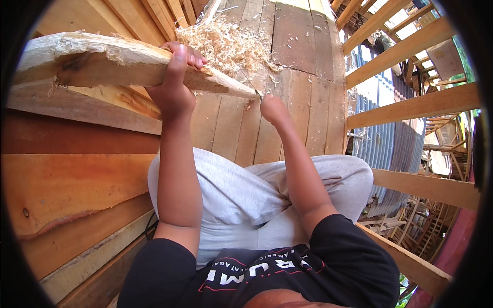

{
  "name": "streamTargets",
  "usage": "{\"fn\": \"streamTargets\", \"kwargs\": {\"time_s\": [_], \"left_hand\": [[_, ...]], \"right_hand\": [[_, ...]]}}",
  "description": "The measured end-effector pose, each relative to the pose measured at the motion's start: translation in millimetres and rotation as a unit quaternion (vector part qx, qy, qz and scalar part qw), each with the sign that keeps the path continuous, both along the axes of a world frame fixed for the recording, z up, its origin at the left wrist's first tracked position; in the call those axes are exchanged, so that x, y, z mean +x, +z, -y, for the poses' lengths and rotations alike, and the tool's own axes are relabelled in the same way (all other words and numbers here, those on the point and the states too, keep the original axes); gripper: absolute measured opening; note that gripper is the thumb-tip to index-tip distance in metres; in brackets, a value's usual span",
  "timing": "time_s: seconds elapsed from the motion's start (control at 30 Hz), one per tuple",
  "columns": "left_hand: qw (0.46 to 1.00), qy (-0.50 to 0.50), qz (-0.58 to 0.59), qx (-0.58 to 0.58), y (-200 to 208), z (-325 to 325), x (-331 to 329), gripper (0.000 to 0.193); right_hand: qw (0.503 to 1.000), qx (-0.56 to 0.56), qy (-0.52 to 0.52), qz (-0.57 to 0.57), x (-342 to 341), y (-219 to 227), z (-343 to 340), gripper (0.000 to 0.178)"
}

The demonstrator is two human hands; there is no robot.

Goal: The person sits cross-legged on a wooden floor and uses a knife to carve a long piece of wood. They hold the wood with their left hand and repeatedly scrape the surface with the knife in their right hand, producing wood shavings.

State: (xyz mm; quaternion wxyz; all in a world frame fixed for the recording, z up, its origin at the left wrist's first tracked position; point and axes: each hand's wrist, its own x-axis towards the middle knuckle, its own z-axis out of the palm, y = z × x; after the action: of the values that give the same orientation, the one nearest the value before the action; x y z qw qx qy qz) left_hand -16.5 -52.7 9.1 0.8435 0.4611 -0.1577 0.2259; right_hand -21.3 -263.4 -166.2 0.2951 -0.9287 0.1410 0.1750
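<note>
A long pale piece of wood point(118, 59), rough and partly whittled, reaches from the left edge to a narrow tip near the middle. My left hand point(177, 77) is wrapped round it, thumb on top and fingers over the far side. At the tip, my right hand point(273, 109) is closed in a fist on a knife point(250, 83). Its thin dark blade points away to the far left, by the wood's tip; the handle is hidden in the fist. I cannot tell whether the blade touches the wood.
Curled wood shavings point(226, 46) lie heaped on the plank floor point(308, 102) beyond my hands. Stacked planks point(77, 187) line the left side. A wooden railing point(416, 112) runs along the right, with corrugated metal roofing point(380, 138) below it. My crossed legs point(231, 190) are close beneath my forearms.
</note>
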Motion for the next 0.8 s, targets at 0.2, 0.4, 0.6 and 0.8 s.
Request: {"fn": "streamTargets", "kwargs": {"time_s": [0.2,0.4,0.6,0.8], "left_hand": [[1.000,0.017,-0.013,-0.004,0,-1,2,0.010],[1.000,0.020,-0.018,-0.013,0,-3,1,0.010],[1.000,0.015,-0.013,-0.011,-1,2,5,0.010],[1.000,0.024,-0.015,-0.004,-2,0,4,0.009]], "right_hand": [[0.979,0.095,-0.181,-0.029,11,4,11,0.062],[0.945,0.215,-0.244,0.014,6,14,12,0.050],[0.951,0.232,-0.201,0.033,4,-50,11,0.040],[0.891,0.347,-0.291,0.030,-10,-39,-20,0.048]]}}
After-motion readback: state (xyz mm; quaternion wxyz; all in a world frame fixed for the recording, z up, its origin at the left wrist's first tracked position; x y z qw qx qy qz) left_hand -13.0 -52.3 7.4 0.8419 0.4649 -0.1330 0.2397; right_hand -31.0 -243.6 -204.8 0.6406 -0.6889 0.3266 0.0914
